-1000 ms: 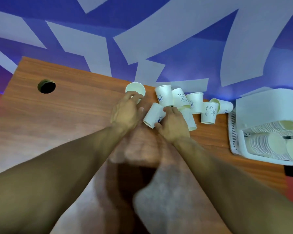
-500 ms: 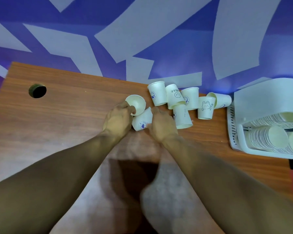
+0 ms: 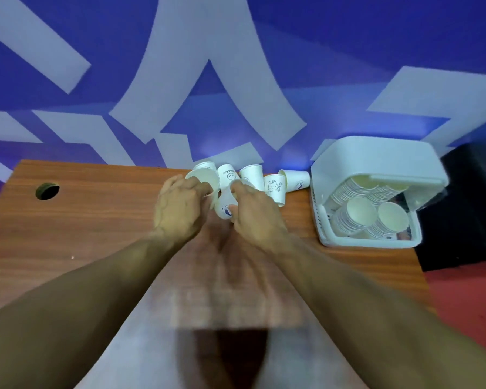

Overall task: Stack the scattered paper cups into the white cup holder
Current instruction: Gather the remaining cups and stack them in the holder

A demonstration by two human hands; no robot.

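Gripping a paper cup apiece, both hands work at the far edge of the wooden table [image 3: 96, 220]. The left hand [image 3: 180, 209] is closed on an open-mouthed cup [image 3: 204, 178], its rim tipped toward us; the right hand [image 3: 253, 211] pinches a printed cup [image 3: 224, 207] by its wall, base pointing down toward six o'clock. The two cups sit just beside each other, seemingly about to be nested. At twelve to one o'clock from the hands lie the loose cups [image 3: 253, 175], some upright, one on its side. At three o'clock stands the white cup holder [image 3: 376, 164], already carrying rows of stacked cups. These cups look featherlight and easily crushed; I'd hold them low on the wall or by the stiffer rolled rim, never squeezing mid-body.
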